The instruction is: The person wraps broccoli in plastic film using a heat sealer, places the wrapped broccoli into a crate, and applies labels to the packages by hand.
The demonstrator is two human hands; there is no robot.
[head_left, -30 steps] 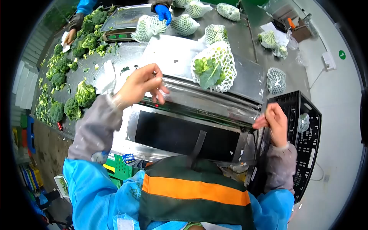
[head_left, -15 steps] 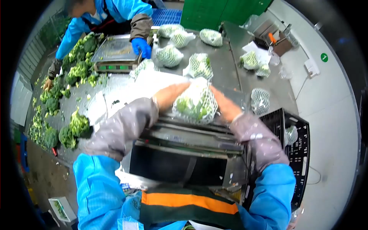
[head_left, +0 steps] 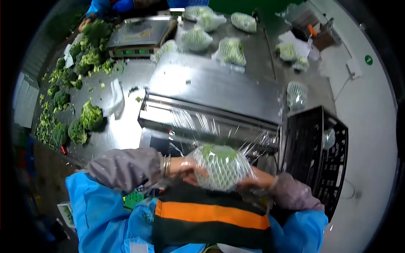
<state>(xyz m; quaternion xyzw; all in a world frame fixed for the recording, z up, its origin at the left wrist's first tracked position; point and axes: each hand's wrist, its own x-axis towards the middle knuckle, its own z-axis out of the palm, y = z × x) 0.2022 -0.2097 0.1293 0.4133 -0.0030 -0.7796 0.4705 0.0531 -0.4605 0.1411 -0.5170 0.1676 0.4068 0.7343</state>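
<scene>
Produce packing room: steel table (head_left: 126,126), wrapping machine (head_left: 211,105), netted broccoli (head_left: 196,39).

The netted broccoli (head_left: 220,166) hid most of the right hand (head_left: 258,180) and the left hand's (head_left: 188,168) fingertips. Stretched film (head_left: 219,128) blurred the wrapping machine (head_left: 215,105) beneath. At twelve o'clock, a co-worker's blue glove (head_left: 123,5) was cut off by the edge.
</scene>
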